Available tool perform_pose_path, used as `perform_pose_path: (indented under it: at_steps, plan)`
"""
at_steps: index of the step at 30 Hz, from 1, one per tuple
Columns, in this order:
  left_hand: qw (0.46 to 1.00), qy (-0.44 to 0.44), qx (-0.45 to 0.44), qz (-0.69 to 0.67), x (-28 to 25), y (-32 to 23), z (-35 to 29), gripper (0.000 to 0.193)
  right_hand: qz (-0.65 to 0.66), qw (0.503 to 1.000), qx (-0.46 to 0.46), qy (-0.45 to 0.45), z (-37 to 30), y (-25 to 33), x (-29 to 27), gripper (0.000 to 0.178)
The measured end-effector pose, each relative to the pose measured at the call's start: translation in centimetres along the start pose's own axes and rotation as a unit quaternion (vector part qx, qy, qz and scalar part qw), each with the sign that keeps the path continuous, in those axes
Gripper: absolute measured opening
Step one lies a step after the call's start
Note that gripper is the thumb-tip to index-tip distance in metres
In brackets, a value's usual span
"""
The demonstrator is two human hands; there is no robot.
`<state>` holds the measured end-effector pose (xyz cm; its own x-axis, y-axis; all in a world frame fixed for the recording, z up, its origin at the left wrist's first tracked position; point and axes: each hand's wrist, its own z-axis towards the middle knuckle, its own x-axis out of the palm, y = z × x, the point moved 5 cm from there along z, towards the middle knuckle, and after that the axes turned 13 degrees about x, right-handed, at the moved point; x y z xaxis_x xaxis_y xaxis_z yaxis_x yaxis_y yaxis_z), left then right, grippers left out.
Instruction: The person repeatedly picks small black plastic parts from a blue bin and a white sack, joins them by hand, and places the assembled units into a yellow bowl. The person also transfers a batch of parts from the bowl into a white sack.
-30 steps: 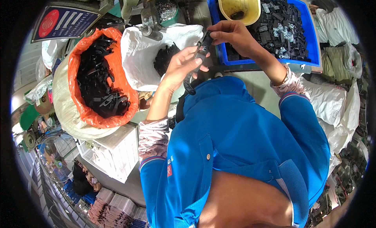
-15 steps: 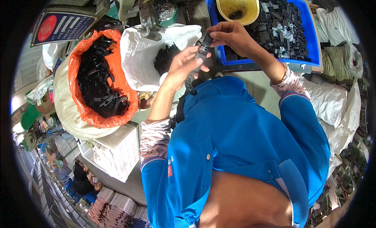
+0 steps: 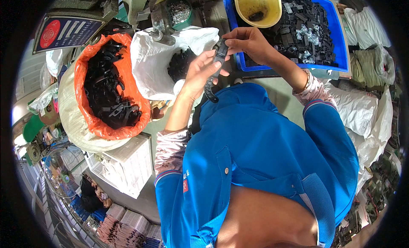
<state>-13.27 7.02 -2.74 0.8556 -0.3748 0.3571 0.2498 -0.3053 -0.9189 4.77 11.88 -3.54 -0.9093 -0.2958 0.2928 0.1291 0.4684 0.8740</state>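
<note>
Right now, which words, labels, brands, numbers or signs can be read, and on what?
Dark blue plate: pale lettering beside a red emblem; wording not copied here, finer lines too small.
Blue shirt: small red-and-white chest mark, too small to read.
Black part in left hand and right hand: no text discernible.

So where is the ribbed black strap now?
The ribbed black strap is in the head view's upper middle, between white sack and blue tray, held by the left hand, its top end at the right hand.
</note>
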Motion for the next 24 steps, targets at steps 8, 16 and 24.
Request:
perform_pose_path:
  at_steps: [8, 16, 24]
  plan:
    - [1.0, 0.008, 0.003, 0.013, -0.3, -0.4, 0.3, 0.035, -0.051, 0.998, -0.028, 0.007, -0.4, 0.5, 0.8, 0.026]
    - [0.984, -0.033, 0.091, 0.153, 0.3, -0.8, 0.9, 0.036, -0.067, 0.996, -0.046, -0.03, -1.1, -0.1, 0.4, 0.018]
    - [0.859, -0.093, 0.187, 0.467, 2.0, -3.8, 1.3, 0.039, 0.008, 0.993, -0.105, -0.044, -2.5, -1.0, 1.2, 0.014]
